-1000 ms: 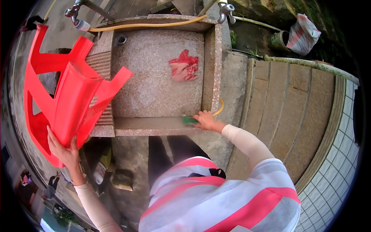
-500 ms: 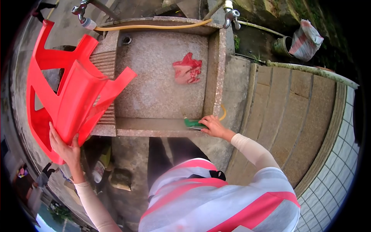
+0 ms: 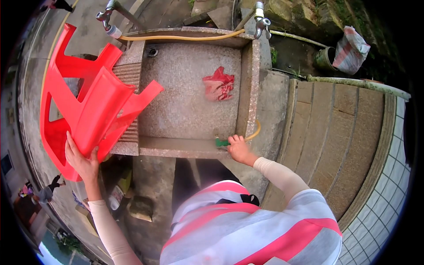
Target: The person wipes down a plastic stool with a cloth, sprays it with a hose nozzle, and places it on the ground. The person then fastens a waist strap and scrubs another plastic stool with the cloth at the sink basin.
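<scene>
A red plastic chair (image 3: 90, 112) rests tilted on the ribbed left part of a stone sink (image 3: 194, 153), its legs pointing up and outward. My left hand (image 3: 83, 161) grips its near lower edge, with fingers on one face and thumb on the other. My right hand (image 3: 241, 150) is closed around a green spray nozzle (image 3: 222, 142) at the sink's near right corner. From it a yellow hose (image 3: 257, 128) curves over the rim. A wet red-and-white cloth or bag (image 3: 219, 84) lies on the basin floor.
Two metal taps, one at the back left (image 3: 105, 17) and one at the back right (image 3: 261, 23), stand behind the sink. Stone steps (image 3: 327, 128) run along the right. A striped sack (image 3: 350, 51) leans by a bucket (image 3: 323, 59). Other people are at the far left.
The whole view has shifted slightly, so the sink and chair appear further right and lower. My right hand has turned on the nozzle, covering more of its handle. My left hand keeps its hold.
</scene>
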A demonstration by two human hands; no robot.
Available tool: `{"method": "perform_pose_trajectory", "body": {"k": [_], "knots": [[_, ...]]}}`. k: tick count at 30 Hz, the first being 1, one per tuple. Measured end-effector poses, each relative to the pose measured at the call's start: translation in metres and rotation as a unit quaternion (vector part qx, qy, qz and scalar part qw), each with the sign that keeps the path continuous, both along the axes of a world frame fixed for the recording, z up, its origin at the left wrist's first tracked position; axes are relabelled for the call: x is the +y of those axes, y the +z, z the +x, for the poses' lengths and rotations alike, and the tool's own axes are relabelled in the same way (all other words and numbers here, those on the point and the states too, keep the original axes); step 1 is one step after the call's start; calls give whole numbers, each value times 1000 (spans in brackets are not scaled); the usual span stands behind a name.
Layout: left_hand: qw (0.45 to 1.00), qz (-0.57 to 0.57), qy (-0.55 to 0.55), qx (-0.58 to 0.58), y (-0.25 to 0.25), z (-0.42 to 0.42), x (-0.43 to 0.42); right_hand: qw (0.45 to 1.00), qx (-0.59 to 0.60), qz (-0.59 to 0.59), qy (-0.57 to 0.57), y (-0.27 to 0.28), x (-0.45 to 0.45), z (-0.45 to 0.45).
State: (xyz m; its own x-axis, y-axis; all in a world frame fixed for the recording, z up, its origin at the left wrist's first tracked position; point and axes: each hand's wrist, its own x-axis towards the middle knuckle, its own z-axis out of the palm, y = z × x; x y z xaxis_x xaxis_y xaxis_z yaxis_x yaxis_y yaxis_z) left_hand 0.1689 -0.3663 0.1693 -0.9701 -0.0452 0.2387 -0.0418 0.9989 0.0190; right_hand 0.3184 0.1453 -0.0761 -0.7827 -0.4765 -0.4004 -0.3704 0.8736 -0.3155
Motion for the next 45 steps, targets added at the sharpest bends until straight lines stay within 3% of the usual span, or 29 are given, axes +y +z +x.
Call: {"method": "perform_pose_trajectory", "body": {"k": [6, 18, 24, 27, 29, 31, 33, 35, 37, 39, 42, 45], "knots": [[1000, -1, 0, 2, 0, 0, 0, 974, -171, 97, -113, 2, -30, -8], [1000, 5, 7, 2, -2, 1, 0, 972, -147, 110, -146, 2, -23, -6], [1000, 8, 2, 8, 1, 1, 5, 980, -157, 99, -75, 35, -26, -56], [1000, 11, 14, 5, 2, 1, 8, 986, -104, 105, -79, 10, -25, -121], [1000, 20, 16, 5, 3, 0, 11, 990, 1, 79, -115, -46, -17, -159], [1000, 14, 23, -11, 3, -1, 14, 979, 14, 11, -201, -60, -20, -199], [999, 1, 30, -20, 7, 0, 16, 961, -19, 27, -276, -56, -34, -228], [999, -3, 31, -35, 11, -3, 19, 927, -130, 32, -351, -89, -43, -230], [999, 3, 25, -27, 12, -4, 20, 925, -45, 43, -375, -129, -52, -221], [999, 3, 28, -29, 12, -5, 19, 911, -22, 62, -407, -126, -63, -221], [999, 6, 23, -27, 12, -4, 17, 909, 42, -55, -410, -162, -41, -201], [999, 2, 21, -26, 17, -4, 15, 869, 10, -195, -455, -162, -30, -172]]}}
